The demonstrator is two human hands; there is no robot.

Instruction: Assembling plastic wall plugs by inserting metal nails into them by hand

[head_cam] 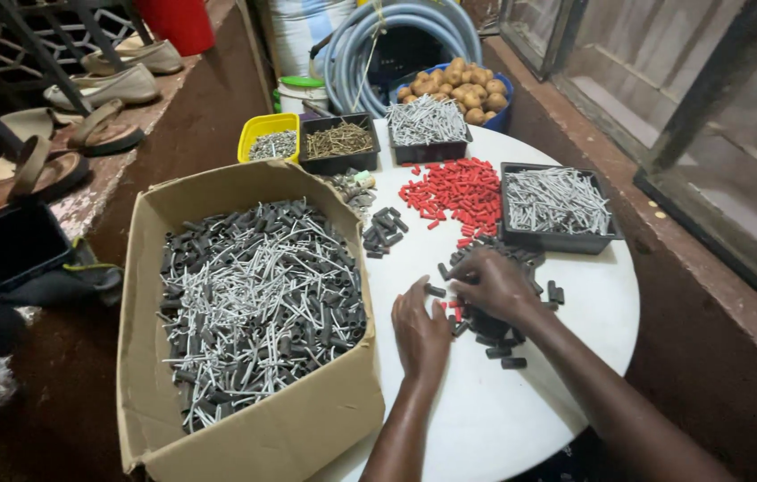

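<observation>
The head view looked down on a round white worktop [521, 419] with clutter all about it. At the far left of the frame, several sandals [84, 134] lay on a reddish ledge, and a dark empty tray [20, 243] sat below them. Filling the left half, an open cardboard box [245, 437] held a heap of dark plastic sleeves mixed with pale metal screws [258, 299]. Above it, at upper centre, stood a yellow tub [264, 126] of screws and a black tray [338, 143] of brownish screws, then another black tray [428, 125] of silver screws. Behind these sat coiled grey hose [396, 36] and a blue basin of potatoes [459, 85]. At centre, the left hand [420, 332] lay palm down on the worktop, fingers loosely extended, holding nothing that could be seen. Just right of it, the right hand [494, 287] rested curled over a small pile of dark plugs [494, 335], fingertips among them; whether it gripped one could not be told. Above the hands lay a spread of red plugs [454, 192], and to the right a black tray [557, 207] of silver screws.
</observation>
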